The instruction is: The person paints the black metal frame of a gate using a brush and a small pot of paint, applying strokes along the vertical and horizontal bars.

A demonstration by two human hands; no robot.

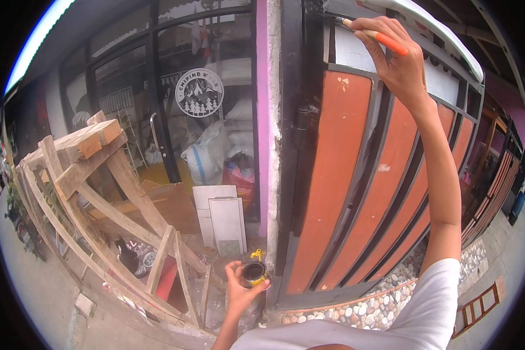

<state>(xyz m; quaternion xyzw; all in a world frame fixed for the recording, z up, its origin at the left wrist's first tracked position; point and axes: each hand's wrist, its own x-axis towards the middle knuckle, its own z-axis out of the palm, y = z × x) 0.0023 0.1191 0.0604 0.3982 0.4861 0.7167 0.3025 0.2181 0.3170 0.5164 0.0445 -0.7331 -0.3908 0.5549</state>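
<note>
My right hand is raised high at the upper right, its fingers closed round a paintbrush with an orange-ended handle. The brush's tip points left and meets the dark upper frame of a gate with orange panels and black bars. Low in the middle, my left hand grips a small open can with dark paint inside and a yellow band on its side. Just beyond the can is a small yellow object, too small to make out. A black post stands at the gate's left edge.
A wooden scaffold of rough planks stands on the left. Behind it are a glass door and white sacks. Pale boards lean near the pink wall edge. Pebbles line the gate's foot; a ladder-like wooden frame lies right.
</note>
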